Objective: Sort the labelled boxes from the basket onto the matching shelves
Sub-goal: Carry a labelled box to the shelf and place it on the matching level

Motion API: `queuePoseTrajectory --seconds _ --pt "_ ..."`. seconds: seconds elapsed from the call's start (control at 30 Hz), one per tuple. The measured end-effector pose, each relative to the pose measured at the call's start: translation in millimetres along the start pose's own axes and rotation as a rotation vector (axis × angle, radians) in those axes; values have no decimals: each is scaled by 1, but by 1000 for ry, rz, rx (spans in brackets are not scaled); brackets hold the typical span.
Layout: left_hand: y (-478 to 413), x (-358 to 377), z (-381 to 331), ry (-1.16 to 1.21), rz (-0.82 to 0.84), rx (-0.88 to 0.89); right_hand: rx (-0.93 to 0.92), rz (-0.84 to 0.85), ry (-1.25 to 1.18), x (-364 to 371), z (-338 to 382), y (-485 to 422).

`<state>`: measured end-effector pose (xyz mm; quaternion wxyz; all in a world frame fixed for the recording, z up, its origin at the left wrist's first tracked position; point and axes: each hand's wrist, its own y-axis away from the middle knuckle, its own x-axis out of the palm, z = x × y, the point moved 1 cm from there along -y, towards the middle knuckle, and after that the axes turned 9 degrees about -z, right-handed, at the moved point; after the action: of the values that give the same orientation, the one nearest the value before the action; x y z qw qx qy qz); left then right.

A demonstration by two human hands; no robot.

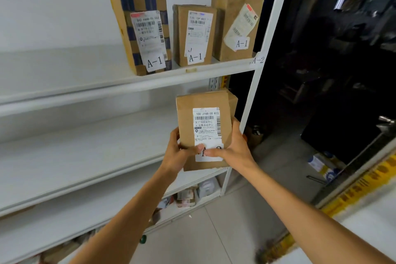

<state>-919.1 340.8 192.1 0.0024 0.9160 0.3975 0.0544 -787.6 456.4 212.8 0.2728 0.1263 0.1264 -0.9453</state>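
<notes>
White metal shelving against a white wall, with a dark doorway right of the hands. Both hands grip one cardboard box [186,113] upright by its lower end: left hand [177,152] on the left edge, right hand [233,148] on the right, thumbs covering part of its bottom sticker. It's at the middle shelf [85,152] front lip, just in front of another box [234,100]; can't tell if it's resting there. White shelf board runs far left of the left hand. Above the hands, three A-1 boxes [182,34] stand near an A-2 tag [258,60] on the upright.

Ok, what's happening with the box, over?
Left hand and right hand grip the cardboard box. Its shelf label is partly covered. A second box stands close behind.
</notes>
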Motion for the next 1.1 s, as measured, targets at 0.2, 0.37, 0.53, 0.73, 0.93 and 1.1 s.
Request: queuePoseTrajectory --seconds 0.2,0.37,0.53,0.73,0.93,1.1 --pt "-38 -20 26 21 -80 -109 73 144 27 31 -29 -45" --pt "-75 -27 33 36 -186 -158 75 180 96 55 -42 -92" --pt "-114 -19 41 -70 -278 -176 78 224 181 73 -65 -145" --pt "-158 -11 49 -147 -384 -175 13 267 242 91 -82 -195" --pt "-181 -9 69 -261 -478 -130 139 307 239 109 -106 -209" --pt "-193 0 74 -258 -375 -137 272 242 221 101 -120 -208"
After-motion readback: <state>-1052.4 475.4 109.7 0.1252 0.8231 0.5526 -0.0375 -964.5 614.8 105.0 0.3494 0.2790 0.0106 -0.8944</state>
